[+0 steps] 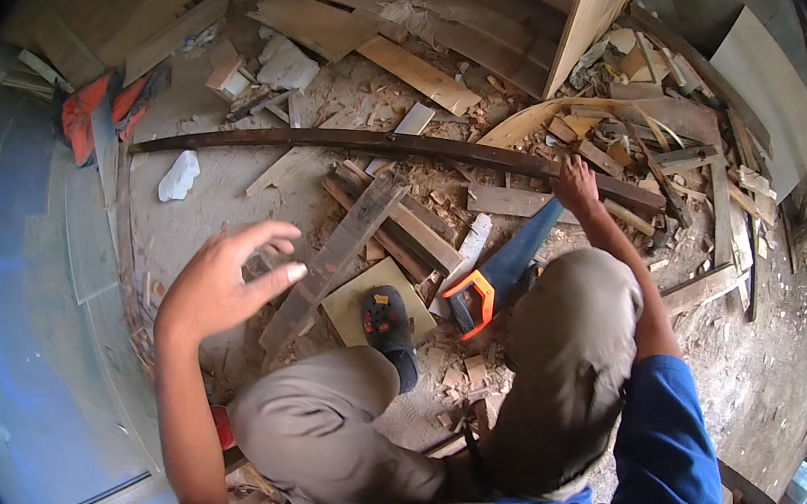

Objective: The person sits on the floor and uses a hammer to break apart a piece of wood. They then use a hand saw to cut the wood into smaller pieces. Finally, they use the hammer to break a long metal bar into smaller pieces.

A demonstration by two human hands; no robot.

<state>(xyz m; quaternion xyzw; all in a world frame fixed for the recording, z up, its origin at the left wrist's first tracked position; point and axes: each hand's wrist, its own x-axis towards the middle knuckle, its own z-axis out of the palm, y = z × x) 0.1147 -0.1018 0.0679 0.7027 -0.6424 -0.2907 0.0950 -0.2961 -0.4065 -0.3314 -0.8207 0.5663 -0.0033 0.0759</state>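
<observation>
A long, narrow dark wooden strip (337, 139) lies across the floor ahead of me, spanning from the left side to the right pile. Near its right part, my right hand (576, 186) has its fingers closed around it. My left hand (235, 272) is raised above the floor at the left, thumb and fingers apart, holding nothing. A handsaw (515, 249) with an orange and black handle rests on scraps beside my right knee, its blade pointing toward the strip. Beneath the left hand's side lies a weathered grey board (349, 245), slanting away from me.
Offcuts (629, 139) and a curved pale plank (541, 118) are heaped at the far right. Plywood panels (117, 0) lean at the back left. Glass-like sheets (26, 286) stand along the left. My shoe (385, 322) rests on a small square board (345, 320). A white lump (179, 176) lies left.
</observation>
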